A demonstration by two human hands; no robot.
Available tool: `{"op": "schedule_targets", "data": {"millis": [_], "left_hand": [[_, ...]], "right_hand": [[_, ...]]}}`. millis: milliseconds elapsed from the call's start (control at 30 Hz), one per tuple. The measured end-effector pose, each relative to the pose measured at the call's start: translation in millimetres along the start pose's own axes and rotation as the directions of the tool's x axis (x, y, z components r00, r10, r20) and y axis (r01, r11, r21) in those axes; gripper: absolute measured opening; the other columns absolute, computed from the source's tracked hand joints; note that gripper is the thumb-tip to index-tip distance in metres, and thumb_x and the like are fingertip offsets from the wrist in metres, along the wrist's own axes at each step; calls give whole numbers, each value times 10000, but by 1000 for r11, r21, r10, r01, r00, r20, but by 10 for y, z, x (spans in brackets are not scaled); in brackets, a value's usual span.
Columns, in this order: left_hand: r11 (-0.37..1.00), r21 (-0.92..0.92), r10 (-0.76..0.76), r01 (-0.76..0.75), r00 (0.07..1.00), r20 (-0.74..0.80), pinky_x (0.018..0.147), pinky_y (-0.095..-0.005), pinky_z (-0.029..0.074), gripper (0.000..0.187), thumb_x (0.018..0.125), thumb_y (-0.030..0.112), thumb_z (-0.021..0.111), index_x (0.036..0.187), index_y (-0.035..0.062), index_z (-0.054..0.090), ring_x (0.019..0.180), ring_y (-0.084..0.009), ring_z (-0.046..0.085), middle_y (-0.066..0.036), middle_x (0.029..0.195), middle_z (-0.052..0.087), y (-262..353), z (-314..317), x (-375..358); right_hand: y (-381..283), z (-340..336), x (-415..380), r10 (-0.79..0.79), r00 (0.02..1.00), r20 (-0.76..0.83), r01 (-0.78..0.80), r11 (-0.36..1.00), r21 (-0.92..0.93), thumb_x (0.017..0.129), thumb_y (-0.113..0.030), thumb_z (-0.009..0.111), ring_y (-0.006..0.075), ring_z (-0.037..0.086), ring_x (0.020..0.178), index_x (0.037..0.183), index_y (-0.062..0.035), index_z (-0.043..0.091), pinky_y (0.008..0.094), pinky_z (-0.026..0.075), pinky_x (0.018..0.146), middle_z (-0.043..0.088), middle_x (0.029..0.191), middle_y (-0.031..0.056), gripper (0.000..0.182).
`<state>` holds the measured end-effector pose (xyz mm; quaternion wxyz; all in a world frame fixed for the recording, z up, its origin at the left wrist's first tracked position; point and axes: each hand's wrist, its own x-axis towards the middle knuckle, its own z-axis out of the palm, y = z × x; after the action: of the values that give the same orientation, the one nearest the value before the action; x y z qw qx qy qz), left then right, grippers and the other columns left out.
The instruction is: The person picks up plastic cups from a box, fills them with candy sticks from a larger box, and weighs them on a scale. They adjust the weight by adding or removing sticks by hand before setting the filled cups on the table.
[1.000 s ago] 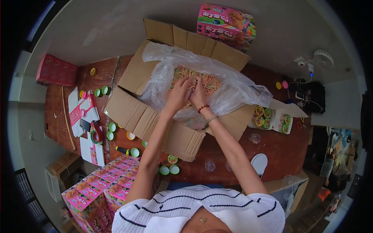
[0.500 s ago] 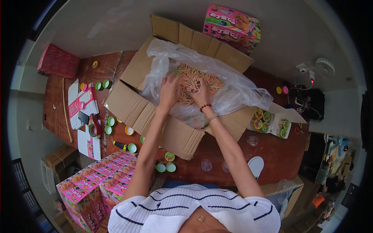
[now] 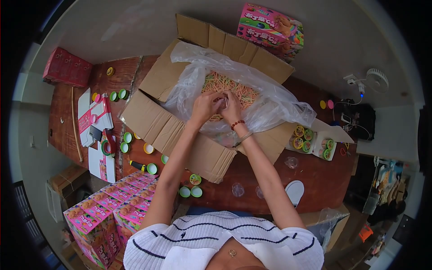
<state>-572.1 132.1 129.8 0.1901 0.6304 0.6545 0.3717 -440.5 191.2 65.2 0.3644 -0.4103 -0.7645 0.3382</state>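
A heap of thin, short sticks [image 3: 229,84] in pink, orange and pale green lies inside a clear plastic liner [image 3: 189,56], within an open cardboard box [image 3: 153,114]. Over the near part of this heap, my left hand [image 3: 206,106] and my right hand [image 3: 231,108] meet, fingers curled together. My right hand appears to hold a small clear plastic cup, mostly covered by the fingers. The left fingers are bent in against it; whether they pinch any sticks is hidden.
Filled cups with green and yellow lids [image 3: 302,137] sit in a white carton to the right. Empty clear cups [image 3: 238,189] and loose green lids [image 3: 196,192] lie nearer me. Stacked pink boxes [image 3: 92,216] stand front left; a tape roll [image 3: 106,147] lies left.
My left hand has moved right, from spread over the sticks to meeting my right hand. The fingers of both hands have come together. The box has stayed in place.
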Motion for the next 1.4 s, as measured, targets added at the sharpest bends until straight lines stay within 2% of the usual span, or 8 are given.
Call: {"op": "schedule_targets", "data": {"millis": [367, 467, 533, 700, 767, 1100, 1267, 1400], "left_hand": [[955, 153, 239, -255, 964, 119, 849, -416, 536, 247, 783, 105, 714, 1028, 80, 737, 970, -334, 676, -107, 1064, 730, -20, 11, 76], [981, -138, 114, -134, 983, -142, 804, -372, 538, 244, 824, 79, 725, 1064, 88, 768, 903, -281, 691, -113, 1038, 751, 42, -147, 62], [936, -219, -323, 276, 921, -219, 729, -337, 534, 238, 863, 84, 740, 1097, 99, 782, 814, -214, 694, -122, 1004, 761, 34, -268, -25], [985, -93, -166, 146, 952, -256, 678, -289, 528, 217, 917, 69, 698, 1119, 93, 773, 735, -154, 661, -102, 1028, 756, -167, -427, -204], [964, -204, -213, 169, 952, -221, 731, -346, 544, 248, 904, 91, 706, 1147, 88, 756, 794, -222, 707, -171, 1014, 732, -61, -424, -228], [959, -129, -261, 254, 964, -46, 743, -391, 559, 251, 899, 158, 721, 1119, 36, 723, 809, -315, 703, -200, 983, 710, 388, -509, -257], [975, -120, 205, -189, 969, 138, 761, -407, 557, 248, 836, 113, 741, 1073, 49, 708, 825, -321, 670, -154, 926, 660, 878, -657, -434], [963, -26, 271, -270, 954, 130, 755, -406, 559, 184, 841, 55, 718, 1022, 34, 690, 833, -313, 669, -144, 901, 663, 1038, -688, -516]], "right_hand": [[-127, -124, 24, 7, 1000, 14, -7, 999, 47, 685, -77, 793, 355, 660, 1007, 1149, -46, 621, 424, 528, 889, 685, 1085, 169, 496], [-20, -116, 133, 125, 990, 69, -134, 980, 147, 628, -141, 878, 303, 678, 982, 1118, -32, 627, 390, 540, 876, 695, 1064, 151, 562], [-34, -120, 112, 305, 941, 147, -331, 921, 207, 572, -199, 960, 232, 681, 1014, 1142, -35, 624, 358, 550, 898, 697, 1093, 111, 682], [38, -41, -13, 226, 973, 36, -225, 914, 337, 632, -173, 925, 267, 666, 1046, 1165, -48, 600, 370, 540, 903, 679, 1141, 112, 637], [-170, -95, -28, -74, 997, -36, 72, 996, -56, 642, -131, 888, 309, 648, 1041, 1161, -66, 604, 404, 524, 899, 659, 1158, 116, 596], [-752, -427, -310, -36, 997, -62, 35, 999, -8, 634, -138, 886, 330, 594, 1091, 1119, -91, 628, 421, 487, 965, 653, 1099, 118, 552], [-1005, -666, -436, 17, 998, -63, -14, 999, 47, 652, -102, 865, 335, 594, 1068, 1130, -91, 644, 423, 501, 931, 647, 1081, 125, 527], [-1148, -799, -571, -93, 987, -130, 81, 993, -91, 659, -81, 853, 346, 598, 1041, 1138, -90, 647, 432, 512, 896, 641, 1071, 130, 522]]}}
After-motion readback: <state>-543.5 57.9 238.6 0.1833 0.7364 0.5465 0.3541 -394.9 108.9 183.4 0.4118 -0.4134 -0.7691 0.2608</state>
